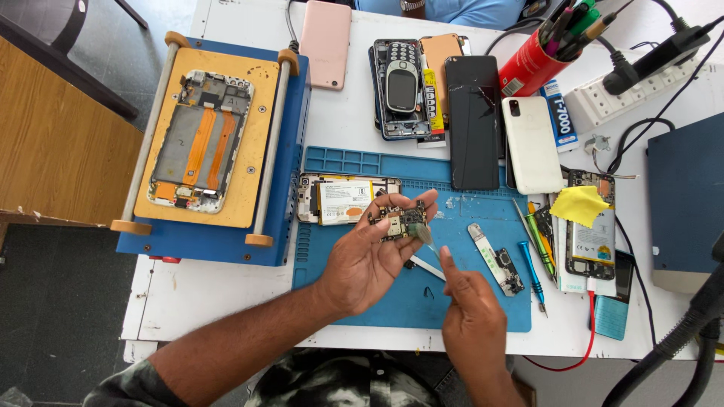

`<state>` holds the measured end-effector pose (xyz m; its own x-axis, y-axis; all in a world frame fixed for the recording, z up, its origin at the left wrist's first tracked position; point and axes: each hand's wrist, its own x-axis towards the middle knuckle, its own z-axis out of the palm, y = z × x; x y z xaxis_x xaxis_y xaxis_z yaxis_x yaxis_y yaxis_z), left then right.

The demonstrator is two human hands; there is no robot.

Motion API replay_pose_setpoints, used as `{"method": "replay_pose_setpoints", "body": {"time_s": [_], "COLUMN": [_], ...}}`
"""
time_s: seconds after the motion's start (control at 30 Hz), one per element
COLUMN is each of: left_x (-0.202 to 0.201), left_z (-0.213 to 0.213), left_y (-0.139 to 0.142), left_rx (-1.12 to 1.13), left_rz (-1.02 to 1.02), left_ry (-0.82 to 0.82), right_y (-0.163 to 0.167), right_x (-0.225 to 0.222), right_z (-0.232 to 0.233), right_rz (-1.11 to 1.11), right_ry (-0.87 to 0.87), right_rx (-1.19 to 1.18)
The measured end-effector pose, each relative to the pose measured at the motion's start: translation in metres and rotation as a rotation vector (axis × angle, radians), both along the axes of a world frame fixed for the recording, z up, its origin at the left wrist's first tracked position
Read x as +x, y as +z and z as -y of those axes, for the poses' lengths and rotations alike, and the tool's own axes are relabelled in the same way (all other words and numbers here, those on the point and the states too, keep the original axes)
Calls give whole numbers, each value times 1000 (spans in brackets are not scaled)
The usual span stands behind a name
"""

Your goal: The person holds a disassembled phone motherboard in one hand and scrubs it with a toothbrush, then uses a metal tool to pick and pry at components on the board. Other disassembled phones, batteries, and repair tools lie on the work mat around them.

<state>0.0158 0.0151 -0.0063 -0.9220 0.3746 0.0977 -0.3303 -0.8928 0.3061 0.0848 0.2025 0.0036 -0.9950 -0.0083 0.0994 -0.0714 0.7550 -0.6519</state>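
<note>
My left hand [369, 256] holds a small dark circuit board [403, 221] between thumb and fingertips, above the blue work mat [483, 226]. My right hand [471, 316] is pinched on a thin brush-like tool [424, 235] whose tip touches the board's right edge. Just behind the board lies an opened phone body with its battery [345, 200] showing. A narrow small board strip [495, 258] rests on the mat to the right of my hands.
A blue heating plate [290, 158] at left carries an opened phone frame [200, 139]. Several phones [475, 120] lie at the back, with a red pen cup [532, 64], a power strip [618, 98], screwdrivers [532, 271] and a yellow cloth [579, 205] at right.
</note>
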Motion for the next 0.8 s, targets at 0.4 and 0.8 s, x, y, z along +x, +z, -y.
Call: {"method": "replay_pose_setpoints", "body": {"time_s": [0.4,0.8], "left_x": [1,1], "left_z": [0,3], "left_y": [-4,-2], "left_rx": [-4,-38], "left_rz": [-39,-63], "left_ry": [-28,-33], "right_y": [-4,2], "right_x": [0,-2], "right_z": [4,5], "right_rz": [39,87], "right_ry": [103,20], "right_rx": [-90,-186]}}
